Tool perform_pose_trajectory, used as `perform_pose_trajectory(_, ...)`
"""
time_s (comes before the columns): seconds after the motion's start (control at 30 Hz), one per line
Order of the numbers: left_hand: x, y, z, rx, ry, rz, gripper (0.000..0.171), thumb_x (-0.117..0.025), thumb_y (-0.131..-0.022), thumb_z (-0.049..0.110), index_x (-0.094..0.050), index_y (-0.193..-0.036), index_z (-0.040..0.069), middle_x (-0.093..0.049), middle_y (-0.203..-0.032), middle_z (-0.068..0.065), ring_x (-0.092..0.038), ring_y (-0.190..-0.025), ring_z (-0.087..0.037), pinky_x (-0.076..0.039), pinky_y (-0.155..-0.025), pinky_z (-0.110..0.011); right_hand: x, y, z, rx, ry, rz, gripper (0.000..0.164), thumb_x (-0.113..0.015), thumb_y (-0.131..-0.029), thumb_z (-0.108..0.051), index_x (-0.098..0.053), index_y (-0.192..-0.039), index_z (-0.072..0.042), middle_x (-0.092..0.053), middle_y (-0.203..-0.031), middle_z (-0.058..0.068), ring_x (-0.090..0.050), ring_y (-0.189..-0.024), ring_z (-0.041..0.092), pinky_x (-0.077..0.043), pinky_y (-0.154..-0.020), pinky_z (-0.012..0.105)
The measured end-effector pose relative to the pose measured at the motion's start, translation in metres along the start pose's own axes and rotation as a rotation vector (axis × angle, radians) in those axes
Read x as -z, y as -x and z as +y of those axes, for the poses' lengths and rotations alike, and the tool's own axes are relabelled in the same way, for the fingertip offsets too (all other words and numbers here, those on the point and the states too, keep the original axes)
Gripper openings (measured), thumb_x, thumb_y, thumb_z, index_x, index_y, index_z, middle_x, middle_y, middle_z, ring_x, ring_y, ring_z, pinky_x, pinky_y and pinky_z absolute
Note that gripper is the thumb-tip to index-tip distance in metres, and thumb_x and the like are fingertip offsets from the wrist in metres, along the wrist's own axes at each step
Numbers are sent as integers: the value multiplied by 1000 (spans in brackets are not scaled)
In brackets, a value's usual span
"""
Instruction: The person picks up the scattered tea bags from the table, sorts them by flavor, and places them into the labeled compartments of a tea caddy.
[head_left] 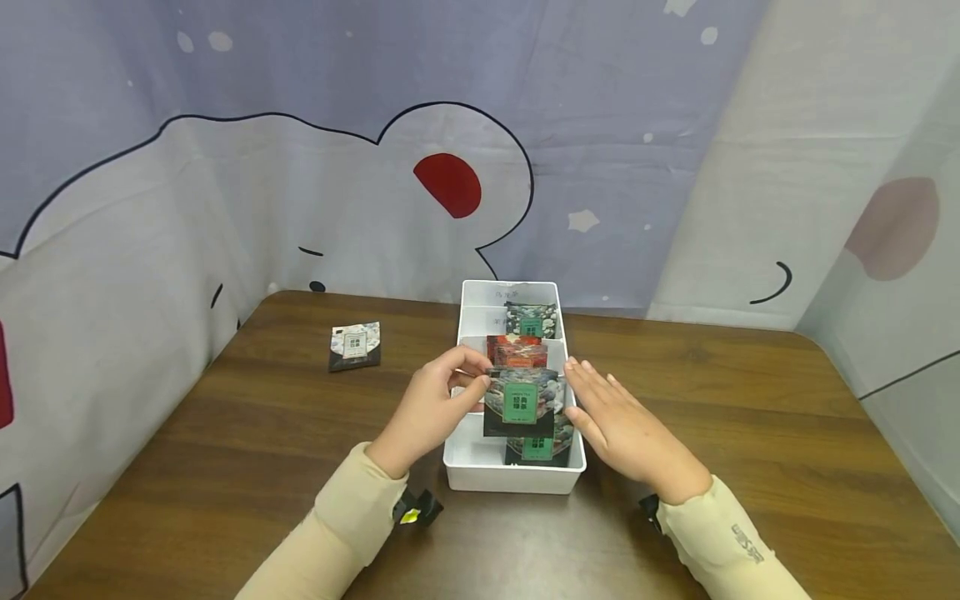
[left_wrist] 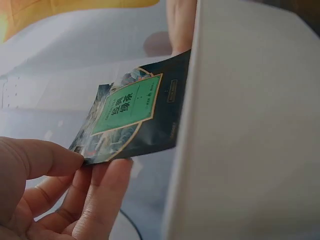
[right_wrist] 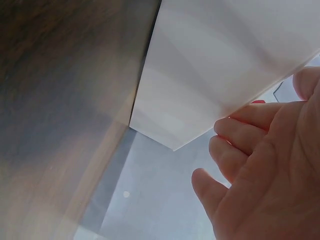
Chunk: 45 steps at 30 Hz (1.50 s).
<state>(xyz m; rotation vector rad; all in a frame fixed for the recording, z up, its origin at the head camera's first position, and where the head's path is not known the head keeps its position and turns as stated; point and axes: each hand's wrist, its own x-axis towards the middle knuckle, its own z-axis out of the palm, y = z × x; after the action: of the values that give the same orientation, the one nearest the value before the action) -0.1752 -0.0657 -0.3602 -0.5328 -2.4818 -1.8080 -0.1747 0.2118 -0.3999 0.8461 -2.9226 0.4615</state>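
Observation:
My left hand [head_left: 435,404] pinches a tea sachet [head_left: 521,404] by its edge between thumb and fingers. This sachet is dark with a green label, and it is held over the near part of a white divided box [head_left: 517,480]. In the left wrist view the sachet [left_wrist: 132,107] tilts beside the box's pale wall [left_wrist: 245,130]. Flat and straight-fingered, my right hand [head_left: 630,429] lies along the box's right side, fingertips right at the rim. Inside the box are a red sachet [head_left: 516,353], a green-labelled sachet [head_left: 531,322] behind it and another green-labelled sachet [head_left: 537,452] in front, partly hidden.
A white-and-black sachet [head_left: 355,345] lies alone on the wooden table [head_left: 247,467], left of the box. Faint handwriting marks the box's rear compartments. Behind the table hangs a printed curtain [head_left: 600,125], close to the box's far end.

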Motion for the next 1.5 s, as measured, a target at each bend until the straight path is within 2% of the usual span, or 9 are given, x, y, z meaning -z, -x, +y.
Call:
perform_pose_trajectory(0.2, -14, 4, -2, -5, -66, -46, 11, -60, -96, -1, -65, -102, 7, -67, -99, -7, -68, -91, -21, -61, -69, -25, 0, 0, 0, -4, -3, 1, 60, -36, -111, -35, -25, -160, 0, -24, -166, 14, -22, -153, 33, -20, -123, 54)
perform_pose_trajectory(0.4, -24, 6, -6, -41, -199, -95, 10, -62, -92, -2, -63, -98, 7, -65, -93, -3, -64, -86, -14, -56, -79, -28, 0, 0, 0, 1, -4, 3, 60, -39, -111, -31, -25, -160, 0, -24, -166, 14, -22, -153, 33, -21, -123, 55)
perform_pose_trajectory(0.57, -26, 8, -8, -88, -312, -106, 11, -66, -90, -3, -63, -97, 4, -63, -92, -3, -61, -84, -14, -56, -77, -26, 0, -1, 0, -1, -13, 5, 61, -37, -111, -35, -25, -159, 1, -25, -165, 14, -22, -153, 33, -21, -123, 54)
perform_pose_trajectory(0.67, -25, 8, -8, -109, -350, -96, 11, -68, -90, -3, -64, -98, 4, -63, -92, -3, -61, -84, -14, -56, -75, -25, 0, -1, 0, 0, -16, 4, 61, -37, -111, -35, -25, -159, 1, -25, -165, 14, -22, -153, 33, -21, -123, 54)
perform_pose_trajectory(0.97, -15, 6, -5, -95, -351, -99, 6, -66, -94, 2, -67, -98, 6, -67, -93, -2, -64, -85, -13, -57, -75, -25, 0, -1, 0, 2, -19, 3, 62, -38, -111, -35, -24, -159, 1, -24, -165, 15, -22, -152, 35, -21, -123, 55)
perform_pose_trajectory(1.23, 3, 2, 1, -78, -356, -25, 7, -67, -95, 5, -68, -100, 8, -68, -96, 0, -65, -88, -15, -58, -78, -32, -1, 0, 0, 4, -29, 2, 61, -38, -111, -34, -24, -159, 2, -24, -165, 16, -21, -153, 35, -19, -124, 54)
perform_pose_trajectory(1.4, 17, -5, -5, -52, -369, 25, 7, -66, -96, 7, -68, -103, 8, -68, -96, -2, -65, -89, -18, -57, -83, -37, -1, 0, 0, 4, -34, 3, 62, -39, -111, -34, -24, -159, 2, -24, -165, 16, -21, -153, 35, -20, -123, 55)
perform_pose_trajectory(1.5, 27, -10, -11, -38, -361, 83, 9, -65, -97, 8, -68, -105, 6, -69, -96, -5, -66, -90, -20, -57, -83, -39, -1, -1, 0, 3, -36, 5, 62, -40, -111, -34, -23, -159, 2, -24, -165, 16, -21, -153, 35, -21, -123, 54)
